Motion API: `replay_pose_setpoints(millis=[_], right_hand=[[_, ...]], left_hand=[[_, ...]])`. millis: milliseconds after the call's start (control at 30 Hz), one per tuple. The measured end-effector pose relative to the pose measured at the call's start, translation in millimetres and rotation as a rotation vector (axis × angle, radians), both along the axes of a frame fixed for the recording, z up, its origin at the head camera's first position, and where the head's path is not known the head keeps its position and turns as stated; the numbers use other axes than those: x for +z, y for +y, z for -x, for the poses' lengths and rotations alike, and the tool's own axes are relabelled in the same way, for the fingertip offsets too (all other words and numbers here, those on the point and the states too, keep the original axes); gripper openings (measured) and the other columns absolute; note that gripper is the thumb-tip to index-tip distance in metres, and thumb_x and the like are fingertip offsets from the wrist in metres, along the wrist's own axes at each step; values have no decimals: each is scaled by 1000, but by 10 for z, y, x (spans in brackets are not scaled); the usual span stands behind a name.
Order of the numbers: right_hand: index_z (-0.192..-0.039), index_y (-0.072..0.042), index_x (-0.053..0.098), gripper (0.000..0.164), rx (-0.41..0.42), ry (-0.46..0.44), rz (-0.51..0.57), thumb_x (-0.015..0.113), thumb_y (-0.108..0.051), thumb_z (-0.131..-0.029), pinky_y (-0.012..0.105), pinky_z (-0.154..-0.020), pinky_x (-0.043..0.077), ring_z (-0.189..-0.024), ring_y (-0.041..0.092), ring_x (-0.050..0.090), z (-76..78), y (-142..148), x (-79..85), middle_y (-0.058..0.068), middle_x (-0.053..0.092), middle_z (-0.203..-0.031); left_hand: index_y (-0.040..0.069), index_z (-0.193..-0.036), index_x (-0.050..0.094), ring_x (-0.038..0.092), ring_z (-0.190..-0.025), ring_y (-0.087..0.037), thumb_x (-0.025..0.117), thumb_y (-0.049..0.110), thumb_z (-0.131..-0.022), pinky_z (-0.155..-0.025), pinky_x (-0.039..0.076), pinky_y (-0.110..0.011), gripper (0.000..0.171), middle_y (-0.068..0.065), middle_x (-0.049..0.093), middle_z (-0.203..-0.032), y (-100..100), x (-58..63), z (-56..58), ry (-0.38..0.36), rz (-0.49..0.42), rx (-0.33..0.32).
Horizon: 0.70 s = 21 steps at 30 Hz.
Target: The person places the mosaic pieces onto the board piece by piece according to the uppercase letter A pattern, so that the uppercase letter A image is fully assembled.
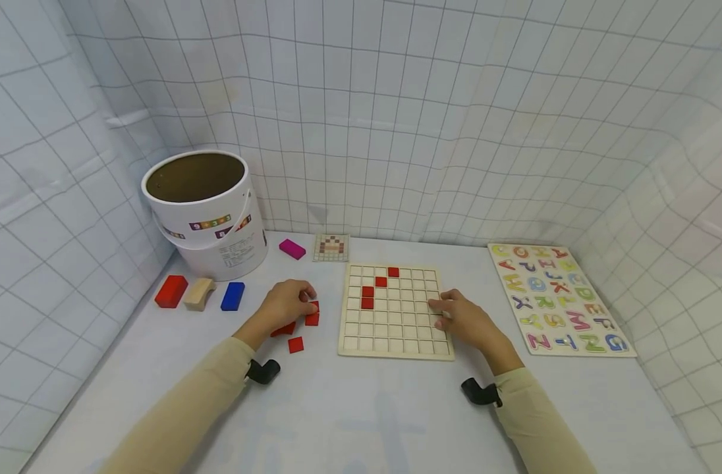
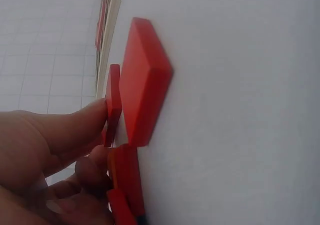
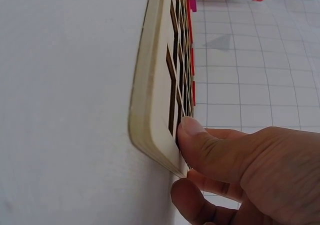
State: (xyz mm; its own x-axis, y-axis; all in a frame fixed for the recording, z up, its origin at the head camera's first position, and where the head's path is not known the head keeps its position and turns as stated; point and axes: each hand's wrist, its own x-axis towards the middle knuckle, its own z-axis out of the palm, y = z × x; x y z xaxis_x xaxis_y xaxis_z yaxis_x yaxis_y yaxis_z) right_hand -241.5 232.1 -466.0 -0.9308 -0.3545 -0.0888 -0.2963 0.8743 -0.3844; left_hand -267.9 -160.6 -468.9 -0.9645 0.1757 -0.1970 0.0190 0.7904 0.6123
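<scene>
Head view. Left hand (image 1: 282, 304): fingers bent, at the loose red tiles (image 1: 296, 344) left of the grid board (image 1: 380, 329); whether it grips one, cannot tell. Right hand (image 1: 469, 321): clamped on the board's right edge. Grid board: pale, four set tiles (image 1: 367, 303), red, in its cells. White bucket (image 1: 239, 253): upright, dark inside, floor hidden; before it, red block (image 1: 171, 291), wooden arch (image 1: 199, 293), blue block (image 1: 233, 296). Behind: magenta block (image 1: 292, 249), pattern card (image 1: 331, 247). Far right: letter board (image 1: 574, 353), coloured letters (image 1: 616, 342) on it. White tabletop (image 1: 325, 395): strips either side of grid board, wider stretch nearest the person.

Left wrist view. Thumb touching one tile; tile thickness visible; others overlapping below.

Right wrist view. Thumb over the board's top, finger just off its edge; rounded corner shown.
</scene>
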Motion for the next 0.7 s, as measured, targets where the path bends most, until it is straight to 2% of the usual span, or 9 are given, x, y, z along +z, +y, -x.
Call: replay_pose_setpoints(millis=[233,333,433,567,700], right_hand=[[-144,-11,59,50,-7,-5,4,70,-23,-97,59,-99,47,-124,45,57,-6,-15,6,22,49,-146],[-143,-10,59,49,0,1,3,70,-22,-97,60,-98,47,-123,45,58,-7,-20,10,23,49,-145],[-143,-10,60,49,6,8,0,70,-21,-97,59,-97,48,-122,45,59,-12,-19,11,23,50,-145],[-143,-10,60,48,4,11,2,71,-20,-97,59,-96,49,-121,44,60,-19,-17,19,23,50,-145],[-143,-10,60,48,-7,0,9,70,-19,-97,60,-97,48,-123,45,58,-27,-21,35,23,49,-145]], left_hand=[[10,-103,71,57,-91,-24,76,18,-92,-80,51,-38,15,-6,65,-96,-2,-15,2,29,21,-40],[11,-101,68,57,-87,-23,75,18,-92,-76,49,-36,13,-6,65,-93,-2,-15,-4,45,7,-29],[10,-107,64,57,-80,-22,73,16,-94,-68,49,-33,17,-7,65,-90,3,-12,-4,64,-17,-2],[12,-117,61,57,-74,-23,67,20,-98,-60,49,-31,21,-8,64,-90,55,16,18,62,-99,56],[14,-114,65,56,-74,-21,69,26,-98,-60,47,-30,21,-8,65,-89,191,61,25,1,-232,70]])
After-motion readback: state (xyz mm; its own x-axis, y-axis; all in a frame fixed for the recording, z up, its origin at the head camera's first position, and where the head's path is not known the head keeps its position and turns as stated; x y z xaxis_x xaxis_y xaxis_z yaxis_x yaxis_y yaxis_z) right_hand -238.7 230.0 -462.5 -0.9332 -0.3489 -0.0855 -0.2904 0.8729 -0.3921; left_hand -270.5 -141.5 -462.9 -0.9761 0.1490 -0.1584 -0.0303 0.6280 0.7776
